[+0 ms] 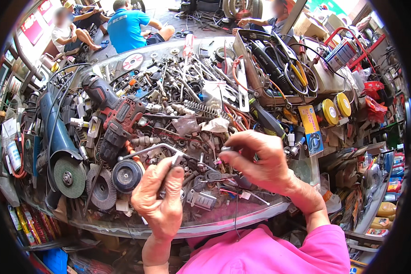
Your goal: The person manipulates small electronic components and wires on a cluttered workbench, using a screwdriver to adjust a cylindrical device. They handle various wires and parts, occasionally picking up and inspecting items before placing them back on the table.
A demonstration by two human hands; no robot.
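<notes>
Metal piece (176, 160) pinched in left hand (157, 198); open case (245, 64) holds tools (266, 59); raised right hand (262, 160) apparently grips a dark part (227, 148).

Pinched between thumb and fingers of the left hand (159, 196), see a small silvery metal piece (176, 160), tilted, peeking out at the tips, mostly covered! Across to a small dark piece (227, 148), caught at the fingertips of the right hand (260, 160), apart from the silvery one, too covered to tell its full shape.
</notes>
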